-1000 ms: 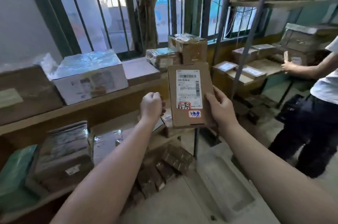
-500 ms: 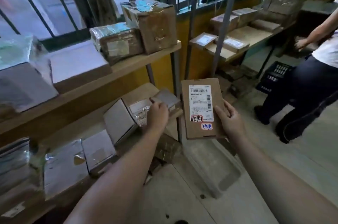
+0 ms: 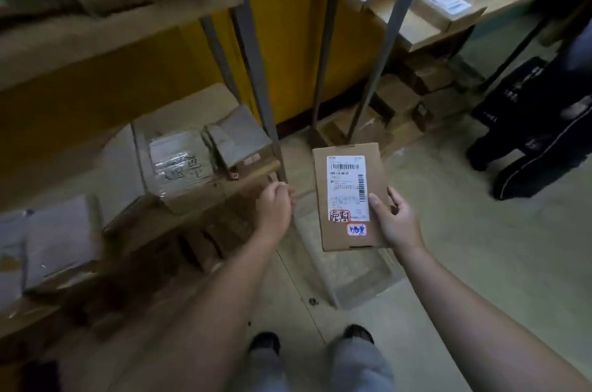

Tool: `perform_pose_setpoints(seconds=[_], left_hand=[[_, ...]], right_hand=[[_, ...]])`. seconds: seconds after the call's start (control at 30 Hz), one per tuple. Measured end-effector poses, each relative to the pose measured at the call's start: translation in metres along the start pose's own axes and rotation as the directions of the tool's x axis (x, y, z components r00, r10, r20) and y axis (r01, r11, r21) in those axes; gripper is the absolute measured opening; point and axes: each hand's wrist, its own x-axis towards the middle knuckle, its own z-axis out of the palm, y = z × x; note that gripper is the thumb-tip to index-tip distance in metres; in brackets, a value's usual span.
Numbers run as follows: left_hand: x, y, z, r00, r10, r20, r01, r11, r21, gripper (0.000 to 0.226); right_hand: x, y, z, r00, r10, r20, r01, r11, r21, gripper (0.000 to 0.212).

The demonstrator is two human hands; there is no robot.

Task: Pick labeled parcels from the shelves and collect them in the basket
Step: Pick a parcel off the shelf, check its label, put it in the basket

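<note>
Right hand [image 3: 395,221] pinches flat cardboard parcel [image 3: 350,196] at its right edge, thumb on label; left hand [image 3: 277,204] curled, holding nothing. Parcel looks light, stiff; edge grip suits.

A single wide-angle view looks from the wearer's head, tilted steeply down and forward, so the person's own shoes [image 3: 358,332] sit near the bottom edge on the floor [image 3: 480,263]. Both forearms reach in from below. The left hand [image 3: 276,204] and right hand [image 3: 395,218] sit mid-frame, near enough that the parcel [image 3: 347,196] shows its barcode. Shelves [image 3: 112,36] curve along the left, blurred.
</note>
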Motion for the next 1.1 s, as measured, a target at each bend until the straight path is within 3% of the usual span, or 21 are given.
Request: perform_pose_setpoints(seconds=[0.17, 0.33, 0.53, 0.63, 0.8, 0.97, 1.1], left_hand=[[0.037, -0.066, 0.067, 0.993, -0.118, -0.026, 0.119, 0.992, 0.048, 0.029], [0.104, -0.156, 0.121, 0.986, -0.168, -0.023, 0.169, 0.973, 0.159, 0.022], [0.196, -0.295, 0.179, 0.967, -0.193, -0.167, 0.225, 0.954, 0.2, 0.012], [0.238, -0.359, 0.207, 0.972, -0.138, -0.188, 0.19, 0.936, 0.298, 0.013], [0.295, -0.427, 0.242, 0.98, -0.021, -0.2, 0.088, 0.939, 0.332, 0.025], [0.31, -0.45, 0.255, 0.975, 0.096, -0.201, -0.02, 0.935, 0.353, 0.012], [0.316, -0.461, 0.256, 0.975, 0.117, -0.187, -0.065, 0.962, 0.265, 0.012]], right_hand=[[0.076, 0.075, -0.023, 0.994, 0.075, 0.082, -0.069, 0.995, -0.067, 0.062], [0.153, 0.178, -0.014, 0.985, 0.125, 0.122, -0.099, 0.975, -0.199, 0.03], [0.236, 0.332, 0.038, 0.974, 0.153, 0.167, -0.102, 0.955, -0.278, 0.034], [0.269, 0.408, 0.07, 0.966, 0.16, 0.204, -0.101, 0.956, -0.274, 0.036], [0.323, 0.509, 0.117, 0.942, 0.192, 0.275, -0.095, 0.94, -0.327, 0.058], [0.364, 0.571, 0.167, 0.929, 0.203, 0.308, -0.077, 0.924, -0.375, 0.073], [0.376, 0.604, 0.197, 0.934, 0.194, 0.3, -0.041, 0.893, -0.449, 0.056]])
